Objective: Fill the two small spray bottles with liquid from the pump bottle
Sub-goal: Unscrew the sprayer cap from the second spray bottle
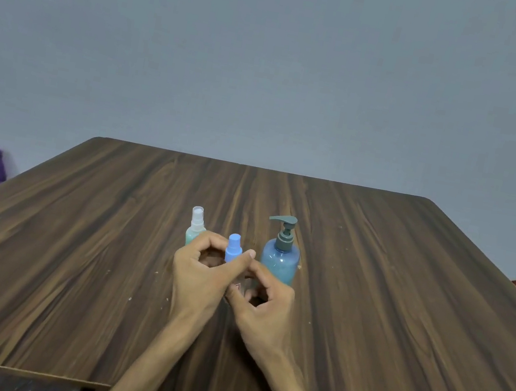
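A person sits at a dark brown wooden table with 3 bottles near the middle. The left hand is curled round the small blue plastic spray bottle, with the thumb and first finger pinching just under its blue top. The right hand is curled lower down, close against the left one. It looks like it holds the bottom of the same bottle, but the body is hidden, so I cannot tell for sure.

The small spray bottle with a clear top and pale green body stands just behind the left hand. The big blue pump bottle with a grey pump stands just to the right.

I think this is the first step: opening the blue bottle. Its top is still on. Next, 1 hand should hold the body tight while the other twists the top off. Then the pump spout must sit right over the little hole.
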The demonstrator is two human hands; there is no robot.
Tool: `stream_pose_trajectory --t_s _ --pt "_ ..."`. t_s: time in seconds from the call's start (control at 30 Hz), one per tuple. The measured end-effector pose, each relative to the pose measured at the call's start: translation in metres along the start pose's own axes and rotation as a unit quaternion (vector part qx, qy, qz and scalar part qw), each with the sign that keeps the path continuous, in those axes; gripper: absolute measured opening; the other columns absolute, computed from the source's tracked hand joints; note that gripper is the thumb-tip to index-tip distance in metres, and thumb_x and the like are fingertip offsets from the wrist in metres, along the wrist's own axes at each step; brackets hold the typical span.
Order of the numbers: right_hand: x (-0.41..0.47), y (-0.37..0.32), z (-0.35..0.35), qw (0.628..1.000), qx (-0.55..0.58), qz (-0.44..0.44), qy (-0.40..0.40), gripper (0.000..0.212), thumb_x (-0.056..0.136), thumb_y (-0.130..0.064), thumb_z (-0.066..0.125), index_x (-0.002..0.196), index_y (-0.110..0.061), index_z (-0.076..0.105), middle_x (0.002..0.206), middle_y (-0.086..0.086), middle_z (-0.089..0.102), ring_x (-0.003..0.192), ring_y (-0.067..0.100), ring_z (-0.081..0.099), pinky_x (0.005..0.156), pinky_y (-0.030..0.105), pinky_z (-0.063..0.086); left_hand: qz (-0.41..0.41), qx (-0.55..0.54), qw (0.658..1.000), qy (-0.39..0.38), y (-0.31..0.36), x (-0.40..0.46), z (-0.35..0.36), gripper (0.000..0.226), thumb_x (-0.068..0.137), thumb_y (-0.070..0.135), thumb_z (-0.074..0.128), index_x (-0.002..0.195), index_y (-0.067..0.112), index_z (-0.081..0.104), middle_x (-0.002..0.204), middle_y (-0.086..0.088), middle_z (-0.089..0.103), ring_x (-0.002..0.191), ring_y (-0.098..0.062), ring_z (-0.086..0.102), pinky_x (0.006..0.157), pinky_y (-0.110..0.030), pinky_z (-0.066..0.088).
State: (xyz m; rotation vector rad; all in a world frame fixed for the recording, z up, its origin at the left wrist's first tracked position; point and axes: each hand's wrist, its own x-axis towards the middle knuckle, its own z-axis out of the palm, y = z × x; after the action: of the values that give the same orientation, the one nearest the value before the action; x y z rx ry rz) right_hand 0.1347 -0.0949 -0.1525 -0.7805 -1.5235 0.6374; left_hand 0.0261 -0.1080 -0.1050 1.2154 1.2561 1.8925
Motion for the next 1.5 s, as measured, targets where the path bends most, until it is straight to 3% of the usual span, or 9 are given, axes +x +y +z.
stream_pose_trajectory --t_s 0.1,0.27,0.4,0.63,0.73,0.93,1.2,1.37,1.5 --pt "-0.001 0.003 0.004 0.999 -0.033 -0.020 -0.004 0.020 0.082 -0.018 0.075 0.101 -0.020 0.079 0.068 -0.008 0.061 0.061 0.015 0.053 0.055 0.041 0.048 -0.033 0.017 0.999 -0.001 -0.002 0.005 0.001 0.040 0.079 0.008 0.090 0.071 0.010 0.051 0.060 0.006 0.051 0.055 -0.010 0.048 0.053 -0.021 0.044" --pt "0.000 0.005 0.008 0.998 -0.053 -0.018 0.015 0.026 0.085 -0.024 0.076 0.110 -0.019 0.080 0.077 -0.011 0.070 0.065 0.013 0.062 0.058 0.031 0.052 -0.072 -0.007 0.992 -0.102 0.006 0.002 0.000 0.009 0.098 0.015 0.071 0.097 0.007 0.072 0.083 -0.007 0.070 0.072 -0.013 0.069 0.059 -0.021 0.054" --pt "0.000 0.006 0.006 0.997 -0.060 -0.017 0.047 0.033 0.087 -0.038 0.080 0.115 -0.019 0.080 0.089 -0.015 0.076 0.071 0.005 0.067 0.065 0.014 0.048 -0.046 -0.025 0.994 -0.094 0.005 -0.004 -0.008 0.021 0.090 0.015 0.061 0.102 0.007 0.076 0.100 -0.004 0.077 0.093 -0.004 0.073 0.073 -0.019 0.057" --pt "-0.004 0.012 0.008 0.992 -0.094 -0.040 0.073 0.033 0.090 -0.039 0.080 0.116 -0.020 0.080 0.098 -0.015 0.078 0.081 0.012 0.073 0.068 0.037 0.060 -0.010 -0.023 1.000 -0.001 0.001 -0.003 -0.009 0.018 0.078 0.001 0.088 0.087 0.005 0.073 0.078 -0.006 0.071 0.071 -0.023 0.067 0.069 -0.034 0.059" --pt "-0.005 0.013 0.008 0.989 -0.105 -0.053 0.086 0.034 0.088 -0.039 0.081 0.114 -0.018 0.080 0.099 -0.014 0.078 0.085 0.009 0.074 0.070 0.036 0.060 -0.001 -0.048 0.998 0.037 0.000 -0.003 -0.007 0.028 0.070 0.008 0.094 0.084 0.007 0.069 0.077 -0.010 0.069 0.071 -0.025 0.065 0.070 -0.039 0.058" --pt "-0.009 0.014 0.006 0.987 -0.123 -0.056 0.084 0.037 0.083 -0.041 0.088 0.110 -0.019 0.078 0.097 -0.013 0.076 0.086 0.009 0.073 0.069 0.037 0.060 0.033 -0.110 0.991 0.064 0.006 -0.003 -0.006 0.019 0.084 0.005 0.082 0.091 -0.006 0.068 0.079 -0.003 0.069 0.066 -0.005 0.063 0.063 -0.017 0.052" --pt "-0.009 0.014 0.005 0.986 -0.140 -0.043 0.079 0.032 0.083 -0.039 0.089 0.108 -0.022 0.078 0.097 -0.016 0.075 0.087 0.008 0.072 0.069 0.036 0.061 -0.008 -0.199 0.977 0.070 -0.003 0.016 -0.036 0.017 0.084 0.025 0.084 0.093 0.013 0.076 0.084 -0.009 0.070 0.070 -0.017 0.059 0.073 -0.027 0.052" --pt "-0.009 0.013 0.004 0.985 -0.137 -0.032 0.098 0.030 0.083 -0.037 0.088 0.106 -0.021 0.077 0.096 -0.016 0.076 0.088 0.007 0.072 0.069 0.030 0.060 0.006 -0.119 0.991 0.062 -0.016 0.018 -0.060 0.025 0.078 0.011 0.085 0.098 0.002 0.072 0.097 -0.028 0.069 0.069 -0.022 0.068 0.070 -0.029 0.059" --pt "-0.010 0.013 0.003 0.983 -0.141 -0.026 0.114 0.031 0.083 -0.039 0.086 0.106 -0.020 0.077 0.095 -0.014 0.076 0.088 0.005 0.072 0.067 0.020 0.058 0.041 -0.050 0.998 0.008 -0.024 0.013 -0.076 0.028 0.070 -0.001 0.085 0.095 0.001 0.073 0.093 -0.013 0.076 0.085 -0.024 0.074 0.079 -0.026 0.062"
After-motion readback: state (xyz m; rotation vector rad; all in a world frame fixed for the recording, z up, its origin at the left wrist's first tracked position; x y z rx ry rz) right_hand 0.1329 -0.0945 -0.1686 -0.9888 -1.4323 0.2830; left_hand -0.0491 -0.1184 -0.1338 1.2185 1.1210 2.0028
